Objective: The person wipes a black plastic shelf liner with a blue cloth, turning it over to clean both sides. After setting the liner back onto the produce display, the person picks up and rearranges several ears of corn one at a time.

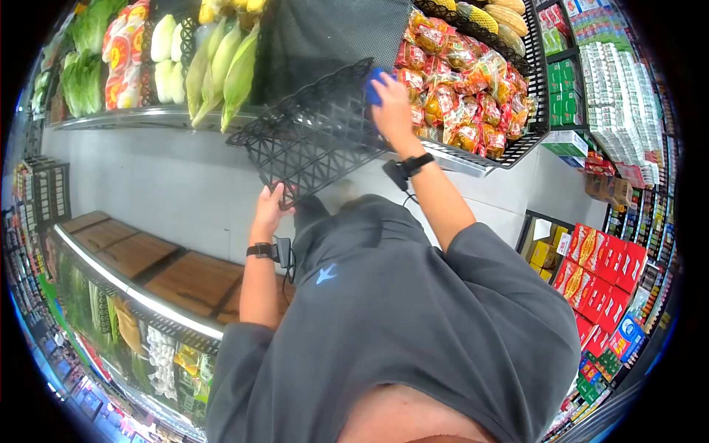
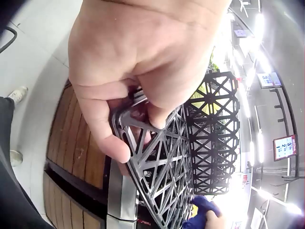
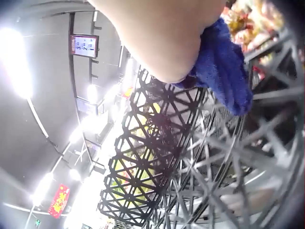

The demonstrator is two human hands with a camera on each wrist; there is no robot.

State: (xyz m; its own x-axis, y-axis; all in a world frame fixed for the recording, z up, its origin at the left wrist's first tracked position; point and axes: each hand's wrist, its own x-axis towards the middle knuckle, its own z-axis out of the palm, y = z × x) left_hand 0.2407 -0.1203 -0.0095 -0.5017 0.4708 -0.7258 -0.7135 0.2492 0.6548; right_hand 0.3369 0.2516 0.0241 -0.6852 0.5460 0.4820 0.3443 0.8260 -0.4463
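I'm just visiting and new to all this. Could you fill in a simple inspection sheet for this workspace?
Surface: display shelf with a dark textured mat.
Job's things: black lattice rack, tilted and held up; blue cloth.
Clutter: corn and wrapped packs on either side of the mat.
Hands: left hand grips a rack corner; right hand holds the cloth at the rack's edge.
Cables: thin black cables near both wrists.
Surroundings: pale floor, brown wooden panels, stacked red boxes.
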